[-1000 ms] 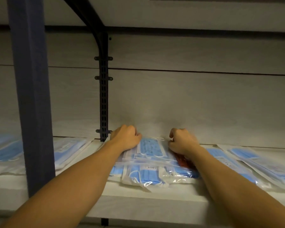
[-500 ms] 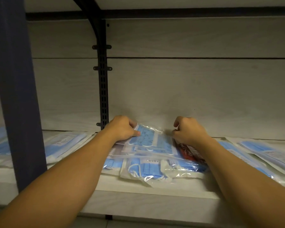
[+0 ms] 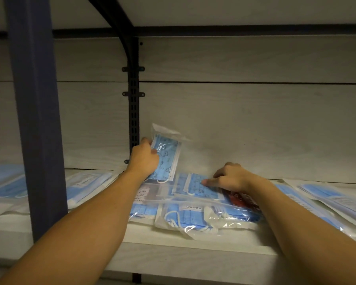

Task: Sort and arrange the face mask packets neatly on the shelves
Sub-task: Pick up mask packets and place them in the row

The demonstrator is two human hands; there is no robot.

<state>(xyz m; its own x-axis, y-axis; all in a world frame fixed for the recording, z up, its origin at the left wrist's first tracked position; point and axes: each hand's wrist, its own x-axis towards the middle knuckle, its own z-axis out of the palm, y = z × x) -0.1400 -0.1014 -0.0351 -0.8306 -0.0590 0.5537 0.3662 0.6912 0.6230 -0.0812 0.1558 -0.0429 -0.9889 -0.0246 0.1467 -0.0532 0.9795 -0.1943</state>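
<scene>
Pale wood panels close the back of the shelf [image 3: 173, 237], and a black slotted rail [image 3: 133, 112] runs up just behind our left hand [image 3: 144, 159]. A blue post [image 3: 37, 120] stands well to the left of it.

Our left hand grips one packet [image 3: 166, 155] by its left edge, fingers curled around it. The packet stands almost upright, lifted off the pile [image 3: 193, 210] and leaning toward the panels. We judge it is held this way to take it apart from the others, so it can go to its own group; it is printed with small figures, unlike the plain ones.

Our right hand [image 3: 232, 178] rests on a second printed packet [image 3: 195, 187], which lies flat on top of the pile, just right of the lifted one. Its fingers are curled and the fingertips press on the plastic. Whether the thumb pinches the far edge, we cannot tell. We think this hand keeps the pile from sliding while the other packet comes away.

Under the right wrist shows a red packet [image 3: 239, 199]. Nearer to us than both hands lies a crumpled packet [image 3: 195, 221]. More packets lie flat far to the left [image 3: 86, 182] and far to the right [image 3: 327, 196] of the hands. The sorting seems at an early stage, because the middle pile is mixed.
</scene>
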